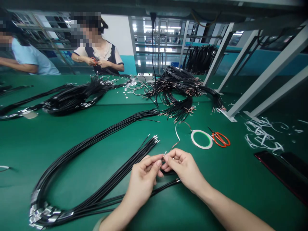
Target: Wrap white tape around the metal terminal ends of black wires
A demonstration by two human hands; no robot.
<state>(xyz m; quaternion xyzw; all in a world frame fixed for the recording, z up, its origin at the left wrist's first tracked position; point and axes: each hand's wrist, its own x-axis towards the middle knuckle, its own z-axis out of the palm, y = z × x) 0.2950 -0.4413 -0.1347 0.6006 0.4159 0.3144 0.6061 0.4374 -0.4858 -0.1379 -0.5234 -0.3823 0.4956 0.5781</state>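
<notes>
My left hand (145, 175) is closed in a pinch on the end of a thin black cable, whose pale stripped tip (165, 153) sticks up between the fingertips. My right hand (184, 166) meets it there, thumb and forefinger pressed together at that same tip. A narrow strip of tape (177, 134), pale and copper-coloured, curves from the tape roll (192, 138) down to my right fingers; I cannot tell whether they hold it. Beneath my hands lie several black cables (166, 185) with bare ends. A larger bundle of black cables (96, 136) loops around on the left.
Orange-handled scissors (222, 140) lie beside the roll. Behind are heaps of cables (178, 80) and another bundle (69, 99). White strip scraps (262, 134) and a dark red-edged phone-like object (276, 170) lie right, near metal posts (267, 77). Two people sit across the table, one holding scissors (94, 61).
</notes>
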